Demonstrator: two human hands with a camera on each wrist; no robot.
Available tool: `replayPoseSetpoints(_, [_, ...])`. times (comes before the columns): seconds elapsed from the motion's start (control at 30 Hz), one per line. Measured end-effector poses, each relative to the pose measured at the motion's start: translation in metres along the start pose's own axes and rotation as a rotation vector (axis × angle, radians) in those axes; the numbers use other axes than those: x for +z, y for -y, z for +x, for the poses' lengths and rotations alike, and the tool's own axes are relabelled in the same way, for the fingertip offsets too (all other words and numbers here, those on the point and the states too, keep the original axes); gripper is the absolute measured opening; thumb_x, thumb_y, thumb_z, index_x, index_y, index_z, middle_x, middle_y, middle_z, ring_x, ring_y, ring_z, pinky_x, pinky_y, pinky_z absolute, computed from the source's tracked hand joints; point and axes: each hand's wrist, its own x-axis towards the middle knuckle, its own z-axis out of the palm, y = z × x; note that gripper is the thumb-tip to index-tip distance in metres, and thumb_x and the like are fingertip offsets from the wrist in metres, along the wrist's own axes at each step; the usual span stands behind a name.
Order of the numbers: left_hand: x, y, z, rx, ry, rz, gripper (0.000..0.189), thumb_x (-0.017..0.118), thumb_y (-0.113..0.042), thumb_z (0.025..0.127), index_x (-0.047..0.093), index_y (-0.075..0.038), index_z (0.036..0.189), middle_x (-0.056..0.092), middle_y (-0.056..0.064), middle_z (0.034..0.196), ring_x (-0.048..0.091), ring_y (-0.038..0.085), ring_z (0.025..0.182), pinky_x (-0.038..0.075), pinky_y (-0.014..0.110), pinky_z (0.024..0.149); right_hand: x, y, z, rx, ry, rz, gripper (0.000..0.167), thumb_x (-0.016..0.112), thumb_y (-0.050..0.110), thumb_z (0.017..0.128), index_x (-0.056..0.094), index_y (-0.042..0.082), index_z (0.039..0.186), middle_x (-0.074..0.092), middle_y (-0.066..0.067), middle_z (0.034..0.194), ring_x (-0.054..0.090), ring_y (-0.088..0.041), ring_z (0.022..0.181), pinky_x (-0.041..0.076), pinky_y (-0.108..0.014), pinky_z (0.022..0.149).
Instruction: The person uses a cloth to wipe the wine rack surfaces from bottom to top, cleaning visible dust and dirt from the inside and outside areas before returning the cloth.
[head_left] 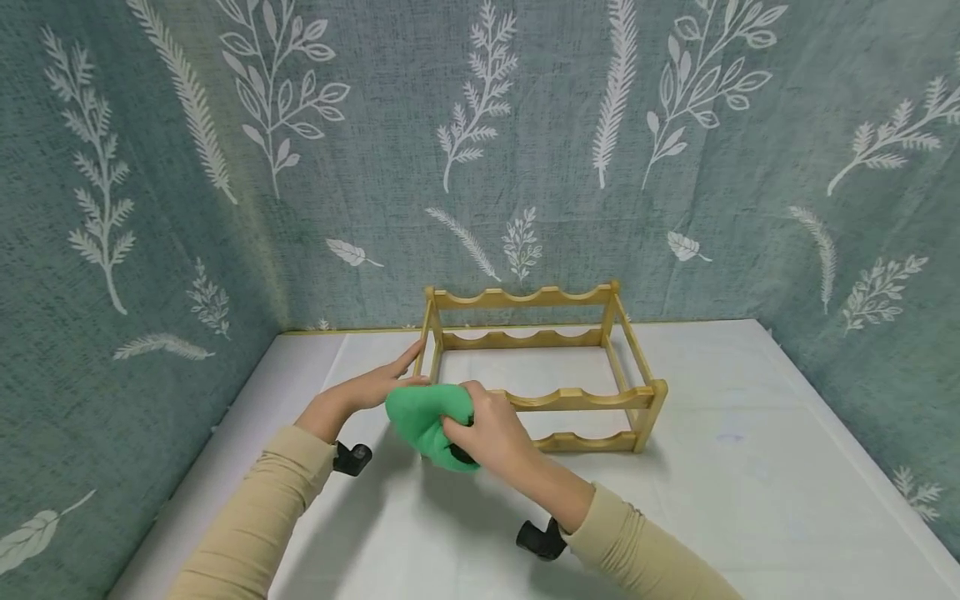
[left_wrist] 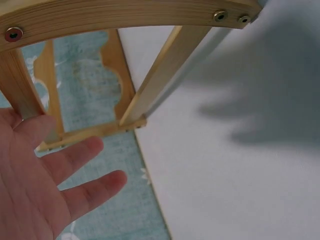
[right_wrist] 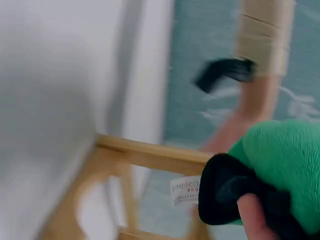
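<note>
A light wooden rack with scalloped rails (head_left: pixel 577 401) stands on the white table. My right hand (head_left: pixel 501 427) grips a soft green plush pad (head_left: pixel 415 413) at the rack's front left corner. In the right wrist view, black material (right_wrist: pixel 220 187) and a white printed label (right_wrist: pixel 184 191) show on the pad, with one finger (right_wrist: pixel 252 215) curled over the black part. My left hand (head_left: pixel 375 385) rests against the rack's left side, fingers extended. The left wrist view shows its palm (left_wrist: pixel 25 185) beside a wooden side piece, with two fingers spread loosely.
Black wrist-worn devices sit under the left wrist (head_left: pixel 352 458) and the right wrist (head_left: pixel 542 540). Green leaf-patterned fabric (head_left: pixel 360 167) hangs behind and at both sides of the white tabletop (head_left: pixel 750 467). Metal screws (left_wrist: pixel 220 16) show at the rack's joints.
</note>
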Motion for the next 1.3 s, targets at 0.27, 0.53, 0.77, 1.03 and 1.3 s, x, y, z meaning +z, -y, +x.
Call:
replayPoseSetpoints(0.27, [-0.005, -0.006, -0.006, 0.002, -0.003, 0.058, 0.078, 0.039, -0.048, 0.095, -0.011, -0.021, 0.147, -0.009, 0.015, 0.153, 0.006, 0.043, 0.137, 0.015, 0.062, 0.104, -0.002, -0.004, -0.012, 0.061, 0.277, 0.035, 0.024, 0.062, 0.024, 0.081, 0.057, 0.005, 0.095, 0.05, 0.002, 0.063, 0.045, -0.008, 0.051, 0.041, -0.023, 0.045])
replayPoseSetpoints(0.53, [-0.003, -0.004, -0.003, 0.003, -0.007, 0.041, 0.078, 0.04, -0.051, 0.093, -0.01, -0.024, 0.147, -0.008, 0.012, 0.154, 0.004, 0.04, 0.138, 0.015, 0.062, 0.104, 0.047, -0.038, -0.007, 0.058, 0.236, -0.214, 0.021, 0.064, 0.017, 0.082, 0.052, 0.003, 0.092, 0.045, 0.002, 0.06, 0.041, -0.006, 0.048, 0.035, -0.018, 0.042])
replayPoseSetpoints(0.77, [-0.003, -0.003, -0.004, -0.014, -0.014, 0.042, 0.076, 0.039, -0.049, 0.095, -0.01, -0.023, 0.148, -0.007, 0.013, 0.154, 0.005, 0.041, 0.138, 0.016, 0.062, 0.104, 0.025, -0.026, 0.0, 0.025, 0.084, -0.102, 0.025, 0.063, 0.017, 0.083, 0.054, 0.003, 0.102, 0.053, -0.002, 0.073, 0.048, -0.01, 0.059, 0.041, -0.022, 0.049])
replayPoseSetpoints(1.03, [0.0, -0.002, -0.001, 0.009, -0.01, 0.042, 0.077, 0.04, -0.046, 0.095, -0.011, -0.022, 0.148, -0.008, 0.013, 0.153, 0.005, 0.042, 0.137, 0.015, 0.062, 0.104, -0.009, -0.016, -0.016, 0.019, 0.016, 0.071, 0.034, 0.061, 0.02, 0.084, 0.055, 0.003, 0.113, 0.06, -0.004, 0.08, 0.051, -0.01, 0.061, 0.044, -0.023, 0.052])
replayPoseSetpoints(1.3, [0.003, -0.001, 0.001, 0.015, -0.012, 0.034, 0.078, 0.038, -0.05, 0.094, -0.011, -0.023, 0.147, -0.009, 0.013, 0.153, 0.002, 0.04, 0.138, 0.012, 0.061, 0.105, -0.093, -0.007, -0.013, 0.049, -0.079, 0.04, 0.041, 0.063, 0.02, 0.084, 0.053, 0.006, 0.121, 0.061, -0.01, 0.082, 0.051, -0.016, 0.062, 0.044, -0.029, 0.053])
